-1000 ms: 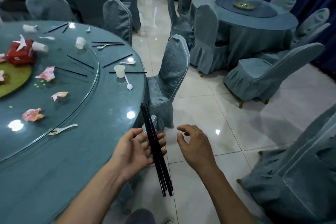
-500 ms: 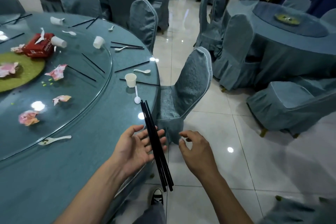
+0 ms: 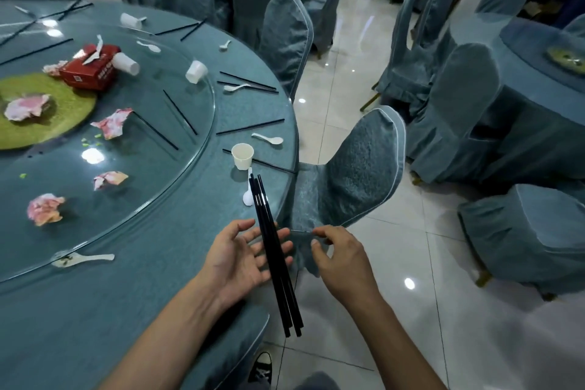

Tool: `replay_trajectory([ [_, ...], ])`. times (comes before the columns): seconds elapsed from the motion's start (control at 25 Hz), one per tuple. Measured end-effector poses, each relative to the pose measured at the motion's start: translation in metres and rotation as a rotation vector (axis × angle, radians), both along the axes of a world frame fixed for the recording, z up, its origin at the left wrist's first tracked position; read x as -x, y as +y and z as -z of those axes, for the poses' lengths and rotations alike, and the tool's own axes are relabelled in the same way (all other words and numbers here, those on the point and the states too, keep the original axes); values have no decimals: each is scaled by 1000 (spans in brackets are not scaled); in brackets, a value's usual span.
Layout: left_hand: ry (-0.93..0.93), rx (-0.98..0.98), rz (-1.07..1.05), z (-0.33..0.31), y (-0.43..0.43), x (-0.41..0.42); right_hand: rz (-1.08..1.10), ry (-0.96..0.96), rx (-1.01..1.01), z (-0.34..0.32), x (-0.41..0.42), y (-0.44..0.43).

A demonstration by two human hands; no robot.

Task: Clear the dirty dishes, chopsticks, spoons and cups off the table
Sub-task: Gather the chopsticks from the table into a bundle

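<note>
My left hand (image 3: 240, 258) is palm up at the round table's (image 3: 126, 294) edge, and a bundle of black chopsticks (image 3: 282, 294) lies across its straight, spread fingers. My right hand (image 3: 340, 263) hovers just right of the bundle with loosely curled fingers and holds nothing. Beyond the bundle's tip an upright paper cup (image 3: 242, 156) stands by a white spoon (image 3: 248, 198). A second spoon (image 3: 269, 138) and loose single chopsticks (image 3: 250, 127) lie farther along the rim. A third spoon (image 3: 84, 259) rests at the glass turntable's (image 3: 177, 187) edge.
On the turntable lie tipped cups (image 3: 196, 72), a red tissue box (image 3: 90, 71), crumpled napkins (image 3: 44, 209) and a green mat (image 3: 63, 123). A covered chair (image 3: 357, 168) is pushed against the table just past my hands. More chairs and tables stand on the tiled floor to the right.
The view has swung left and closer to the table. Both hands with the chopstick bundle now sit nearer the cup and spoon. My right hand has drawn slightly closer to the bundle.
</note>
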State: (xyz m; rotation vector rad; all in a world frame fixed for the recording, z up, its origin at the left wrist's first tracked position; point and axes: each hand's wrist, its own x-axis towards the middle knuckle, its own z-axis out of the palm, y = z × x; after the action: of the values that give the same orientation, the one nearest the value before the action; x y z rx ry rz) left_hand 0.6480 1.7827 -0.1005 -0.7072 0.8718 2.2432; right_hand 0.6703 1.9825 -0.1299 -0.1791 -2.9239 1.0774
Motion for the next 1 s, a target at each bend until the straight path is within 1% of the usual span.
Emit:
replay_trajectory([
  [0.36,-43,4,-206,8,2,50,-227,-59,10,19,100,0],
  [0.68,-84,22,-477,20,42,103,-483,-125,-27,43,207,30],
  [0.88,-112,33,-564,27,77,130,-543,-153,-82,60,268,55],
  [1.0,-124,49,-621,29,86,140,-588,-184,-162,74,293,56],
])
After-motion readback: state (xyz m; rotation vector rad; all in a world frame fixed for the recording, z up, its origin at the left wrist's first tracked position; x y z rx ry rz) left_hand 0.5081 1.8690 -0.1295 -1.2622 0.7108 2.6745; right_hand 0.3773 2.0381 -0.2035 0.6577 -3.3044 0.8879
